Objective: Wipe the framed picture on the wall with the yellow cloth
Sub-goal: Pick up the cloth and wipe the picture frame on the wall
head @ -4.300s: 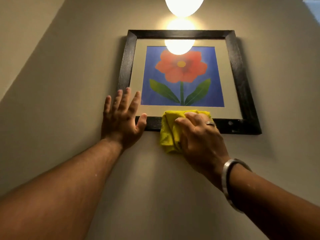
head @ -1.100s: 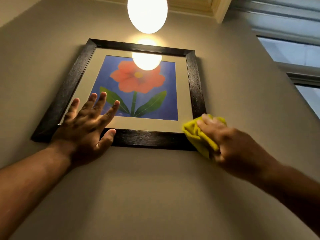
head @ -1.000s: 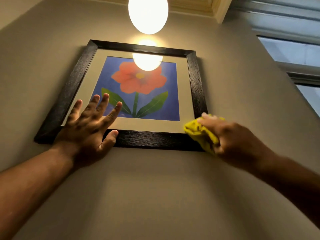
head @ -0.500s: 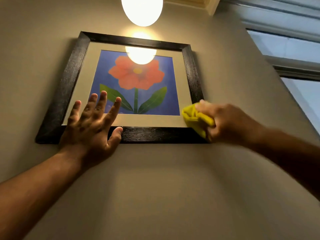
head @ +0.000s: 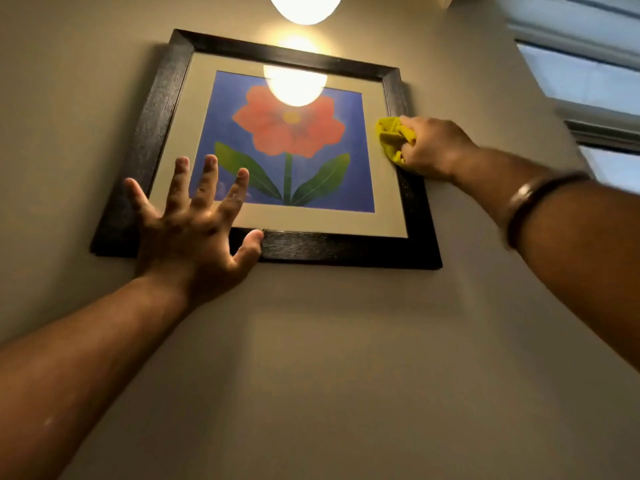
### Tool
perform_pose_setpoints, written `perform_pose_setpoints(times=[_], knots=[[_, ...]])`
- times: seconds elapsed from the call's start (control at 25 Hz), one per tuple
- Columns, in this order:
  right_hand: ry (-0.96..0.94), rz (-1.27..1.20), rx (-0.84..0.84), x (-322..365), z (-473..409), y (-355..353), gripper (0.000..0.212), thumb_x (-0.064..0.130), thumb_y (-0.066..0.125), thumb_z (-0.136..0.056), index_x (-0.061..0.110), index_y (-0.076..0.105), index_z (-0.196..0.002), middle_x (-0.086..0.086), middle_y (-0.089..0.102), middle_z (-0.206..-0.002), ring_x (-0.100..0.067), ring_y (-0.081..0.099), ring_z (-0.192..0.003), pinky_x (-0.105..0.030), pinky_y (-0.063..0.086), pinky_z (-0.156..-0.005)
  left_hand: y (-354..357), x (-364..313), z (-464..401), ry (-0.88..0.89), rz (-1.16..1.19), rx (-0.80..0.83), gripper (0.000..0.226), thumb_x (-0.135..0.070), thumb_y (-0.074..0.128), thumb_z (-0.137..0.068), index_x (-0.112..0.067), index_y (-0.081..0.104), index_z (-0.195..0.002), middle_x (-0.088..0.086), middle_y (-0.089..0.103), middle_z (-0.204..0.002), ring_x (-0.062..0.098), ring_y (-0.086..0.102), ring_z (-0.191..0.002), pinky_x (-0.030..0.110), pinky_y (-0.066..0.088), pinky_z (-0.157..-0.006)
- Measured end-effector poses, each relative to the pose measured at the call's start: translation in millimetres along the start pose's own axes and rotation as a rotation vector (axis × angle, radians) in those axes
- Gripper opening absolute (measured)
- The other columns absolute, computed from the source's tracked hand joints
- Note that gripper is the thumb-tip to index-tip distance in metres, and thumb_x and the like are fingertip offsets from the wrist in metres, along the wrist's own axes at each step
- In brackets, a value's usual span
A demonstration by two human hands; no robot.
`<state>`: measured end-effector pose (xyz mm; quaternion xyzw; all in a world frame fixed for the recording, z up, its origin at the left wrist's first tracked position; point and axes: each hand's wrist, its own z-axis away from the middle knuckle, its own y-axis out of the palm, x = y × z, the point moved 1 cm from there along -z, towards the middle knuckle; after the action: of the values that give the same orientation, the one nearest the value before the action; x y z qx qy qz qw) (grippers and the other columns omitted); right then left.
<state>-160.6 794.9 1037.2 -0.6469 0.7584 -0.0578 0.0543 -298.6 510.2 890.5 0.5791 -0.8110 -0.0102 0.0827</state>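
Observation:
A framed picture (head: 162,109) with a dark wooden frame hangs on the beige wall; it shows a red flower with green leaves on blue. My left hand (head: 194,233) lies flat with fingers spread over the picture's lower left corner, thumb on the bottom rail. My right hand (head: 433,147) is bunched around a yellow cloth (head: 389,136) and presses it against the frame's right rail, about halfway up. Most of the cloth is hidden in my fist.
A lit round lamp (head: 304,8) hangs just above the picture and its glare reflects in the glass (head: 294,86). A window (head: 588,84) with grey frames sits on the wall at the upper right. Bare wall lies below the frame.
My right hand has slid the cloth from the frame's lower right corner up the right rail. My left hand has stayed on the lower left corner, fingers spread wider.

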Motion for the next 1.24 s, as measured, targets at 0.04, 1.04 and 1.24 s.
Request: perform_pose_setpoints(times=[0.04, 1.04, 1.24], knots=[[-0.026, -0.012, -0.034, -3.1, 36.5, 8.5, 0.052, 0.024, 0.055, -0.085, 0.018, 0.045, -0.136, -0.019, 0.054, -0.137, -0.042, 0.053, -0.117, -0.043, 0.046, -0.099, -1.8, -0.2, -0.7, -0.016, 0.019, 0.019, 0.080, -0.068, 0.028, -0.078, -0.038, 0.008, -0.149, 0.011, 0.009, -0.162, 0.038, 0.002, -0.148, 0.081, 0.004, -0.104], [-0.283, -0.145, -0.045, 235.9, 178.7, 86.3, 0.058, 0.044, 0.050, -0.090, 0.024, 0.038, -0.143, -0.009, 0.035, -0.155, -0.037, 0.025, -0.143, -0.047, 0.019, -0.119, -21.6, 118.3, 52.2, 0.281, 0.077, 0.220, 0.116, -0.089, 0.014, -0.068, -0.009, -0.003, -0.150, 0.012, -0.004, -0.162, 0.025, -0.005, -0.149, 0.049, 0.003, -0.122], [0.331, 0.003, -0.120, 56.5, 175.0, 45.7, 0.053, 0.029, 0.046, -0.090, 0.016, 0.040, -0.141, -0.019, 0.042, -0.147, -0.042, 0.038, -0.130, -0.052, 0.037, -0.107, -24.4, 113.5, 51.8, 0.278, 0.055, 0.229, 0.122, -0.093, 0.012, -0.064, -0.008, -0.004, -0.150, 0.012, -0.006, -0.162, 0.026, -0.005, -0.149, 0.052, 0.001, -0.122]])
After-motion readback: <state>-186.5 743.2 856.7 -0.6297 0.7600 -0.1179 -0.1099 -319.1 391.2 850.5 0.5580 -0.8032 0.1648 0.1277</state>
